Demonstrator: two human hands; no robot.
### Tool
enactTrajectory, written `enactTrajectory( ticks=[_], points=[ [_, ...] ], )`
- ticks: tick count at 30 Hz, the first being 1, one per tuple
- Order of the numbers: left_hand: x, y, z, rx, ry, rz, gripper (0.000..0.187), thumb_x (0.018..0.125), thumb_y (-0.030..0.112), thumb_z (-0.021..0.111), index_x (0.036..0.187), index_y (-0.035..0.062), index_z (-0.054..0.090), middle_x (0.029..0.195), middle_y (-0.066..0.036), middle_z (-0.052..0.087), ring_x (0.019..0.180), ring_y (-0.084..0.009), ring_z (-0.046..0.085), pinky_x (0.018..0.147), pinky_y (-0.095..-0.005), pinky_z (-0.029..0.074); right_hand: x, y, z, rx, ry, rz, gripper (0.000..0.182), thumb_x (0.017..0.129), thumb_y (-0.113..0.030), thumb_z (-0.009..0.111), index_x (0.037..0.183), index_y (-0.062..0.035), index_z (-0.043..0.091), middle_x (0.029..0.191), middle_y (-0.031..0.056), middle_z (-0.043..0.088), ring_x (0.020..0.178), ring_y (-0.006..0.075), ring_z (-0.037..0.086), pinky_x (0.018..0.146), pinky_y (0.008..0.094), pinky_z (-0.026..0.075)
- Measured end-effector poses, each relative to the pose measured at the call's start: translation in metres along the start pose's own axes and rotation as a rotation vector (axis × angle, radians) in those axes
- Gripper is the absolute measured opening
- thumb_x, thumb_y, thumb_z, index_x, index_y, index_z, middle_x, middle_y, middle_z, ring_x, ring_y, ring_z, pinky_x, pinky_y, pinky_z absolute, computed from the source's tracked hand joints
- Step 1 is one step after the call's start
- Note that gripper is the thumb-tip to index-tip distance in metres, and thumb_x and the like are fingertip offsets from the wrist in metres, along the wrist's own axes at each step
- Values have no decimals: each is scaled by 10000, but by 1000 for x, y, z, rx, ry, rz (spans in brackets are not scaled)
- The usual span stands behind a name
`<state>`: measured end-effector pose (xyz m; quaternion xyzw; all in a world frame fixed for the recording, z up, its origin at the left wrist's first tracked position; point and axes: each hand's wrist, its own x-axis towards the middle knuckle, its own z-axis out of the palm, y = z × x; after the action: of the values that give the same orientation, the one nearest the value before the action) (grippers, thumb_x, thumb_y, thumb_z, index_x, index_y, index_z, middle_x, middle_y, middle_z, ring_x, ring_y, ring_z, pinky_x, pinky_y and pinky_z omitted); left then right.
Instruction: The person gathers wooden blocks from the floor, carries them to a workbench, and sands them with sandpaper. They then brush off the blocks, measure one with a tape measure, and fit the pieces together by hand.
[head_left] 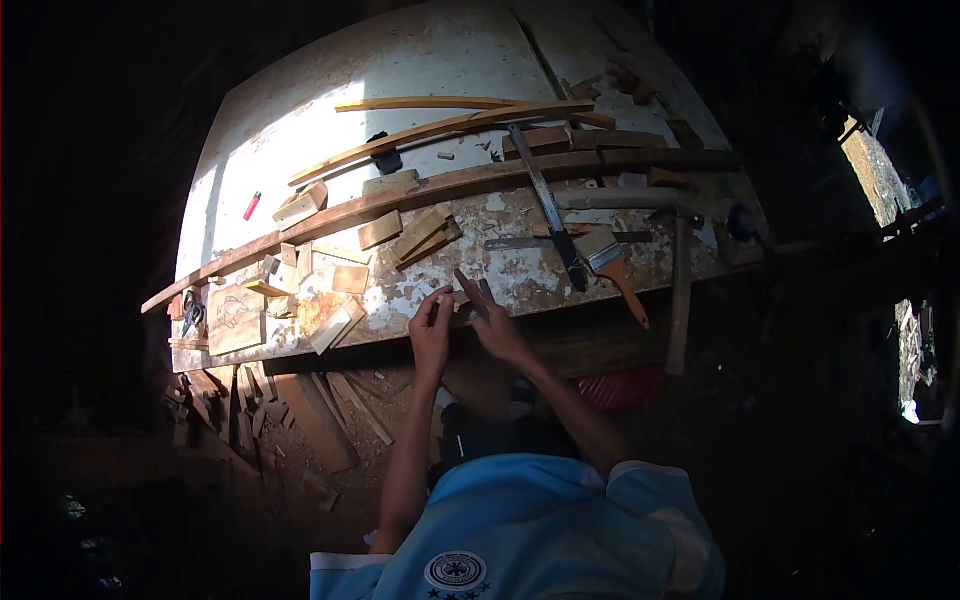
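- Head view: the left hand point(430, 335) is curling thumb and fingers close together at the workbench's point(430, 50) front edge; whether they are pinching anything, I cannot tell.
- The right hand point(503, 336) is gripping a dark narrow strip point(466, 285) by that same edge; a loose hold could be letting it slip into the left fingers.
- A paintbrush point(613, 268) and a long-handled tool point(680, 290) are jutting past the workbench's front edge, so a swinging right arm could be knocking either down.
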<state>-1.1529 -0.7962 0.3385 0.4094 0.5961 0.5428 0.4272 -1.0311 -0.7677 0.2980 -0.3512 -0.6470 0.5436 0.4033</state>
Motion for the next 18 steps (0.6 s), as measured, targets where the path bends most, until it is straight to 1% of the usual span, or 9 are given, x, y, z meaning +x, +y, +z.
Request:
enactTrajectory(
  ticks=[3,4,7,8,10,13,15,16,18],
  points=[
    [-4,-7,2,-13,40,24,270,878,177,540,1072,-8,567,976,-50,603,828,-67,518,721,-205,416,-5,-18,3,-94,-15,-59,657,696,34,360,1342,-63,285,1378,143,305,1314,373,130,1082,402,84],
    [-4,-6,3,-5,51,47,268,878,169,540,1076,-10,564,984,-53,603,831,-69,522,722,-205,418,-5,-32,0,-107,-51,-173,678,674,40,357,1341,-57,284,1382,140,299,1315,362,135,1085,394,80],
    [-14,4,4,30,90,85,265,878,151,538,1083,-16,556,985,-58,603,839,-72,526,728,-207,419,-4,-1,6,197,-70,-64,687,655,34,360,1334,-47,294,1374,140,311,1313,321,171,1088,388,80],
    [-13,-7,2,-34,87,71,263,878,141,536,1085,-22,552,985,-67,601,839,-70,524,726,-206,419,0,4,2,23,-48,-77,679,650,26,361,1324,-43,315,1369,136,323,1313,275,196,1090,369,77],
    [-16,-7,5,-31,99,68,265,879,142,536,1083,-27,551,991,-71,599,849,-73,526,737,-208,419,5,-8,-1,149,-101,52,669,652,21,371,1317,-37,328,1357,137,342,1309,261,216,1086,356,89],
    [-7,-6,3,-18,94,27,275,877,152,542,1082,-31,550,995,-73,594,860,-83,531,762,-209,414,-1,-34,5,233,-107,-88,634,662,14,374,1295,-14,355,1340,162,355,1311,246,215,1074,355,136],
    [-13,-8,1,-69,82,57,277,876,159,546,1081,-28,552,984,-67,593,855,-81,531,763,-205,411,1,-8,-5,77,-128,364,547,703,-68,404,1240,37,396,1163,229,500,1066,236,497,886,320,374],
    [-10,-16,1,-58,83,85,283,875,169,549,1082,-24,553,975,-65,592,853,-81,529,764,-212,412,7,39,-4,107,-87,298,546,706,-85,410,1236,42,393,1090,227,529,969,239,522,831,326,397],
    [-6,-12,0,8,84,98,284,874,171,550,1076,-28,553,990,-76,593,874,-91,531,781,-225,415,8,27,4,111,107,12,532,707,-113,420,1213,52,404,964,199,568,823,213,536,744,323,428]
  ],
)
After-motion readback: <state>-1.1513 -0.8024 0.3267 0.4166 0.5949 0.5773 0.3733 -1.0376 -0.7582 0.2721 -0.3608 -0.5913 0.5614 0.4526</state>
